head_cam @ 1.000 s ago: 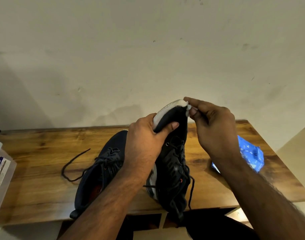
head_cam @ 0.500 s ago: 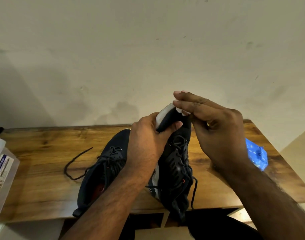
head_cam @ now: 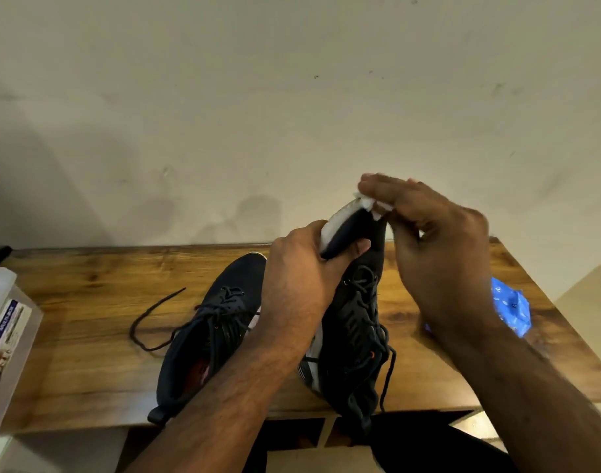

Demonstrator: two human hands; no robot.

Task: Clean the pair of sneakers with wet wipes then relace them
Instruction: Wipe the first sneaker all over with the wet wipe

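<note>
Both hands work on one sneaker (head_cam: 357,319): the left hand (head_cam: 302,271) has its fingers and thumb curled round the toe end and holds the shoe tilted up, toe at 12 o'clock and heel at 6 o'clock over the near edge of the surface (head_cam: 87,322), while the right hand (head_cam: 435,247) pinches a white wet wipe (head_cam: 374,208) against the toe tip. So the long axis of the shoe runs away from the person, and the right hand, at 1 o'clock from the toe, is the nearer one for wiping down the right side. The second sneaker (head_cam: 210,332) lies flat on the surface at 9 o'clock from the held one, with one lace (head_cam: 145,322) trailing left, and the blue wipe pack (head_cam: 510,310) is at 3 o'clock.
</note>
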